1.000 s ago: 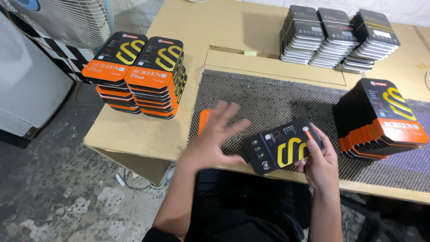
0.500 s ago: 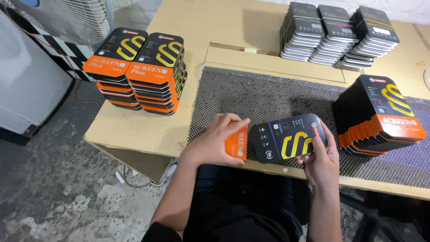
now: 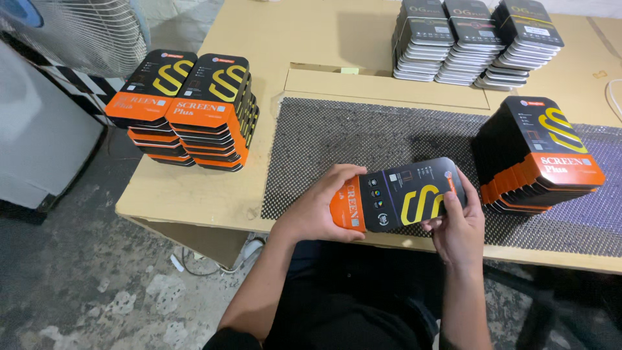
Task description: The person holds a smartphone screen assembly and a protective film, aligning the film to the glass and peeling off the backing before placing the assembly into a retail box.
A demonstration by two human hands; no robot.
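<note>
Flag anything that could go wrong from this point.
1. The box is held past the table edge, over the lap; if either hand's grip slips, it could drop to the floor.
2. The right-hand stack leans, fanned out, beside the right hand; a bump might topple it.

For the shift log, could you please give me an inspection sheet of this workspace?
Surface: tan table with a dotted black mat.
Job's things: one black-and-orange box, held over the mat's near edge.
Clutter: two orange-ended stacks at left, one stack at right, three grey stacks at back.
Hands: left hand grips the orange end; right hand grips the black end.
Cables: white cord at the right edge.
Surroundings: fan, concrete floor.
</note>
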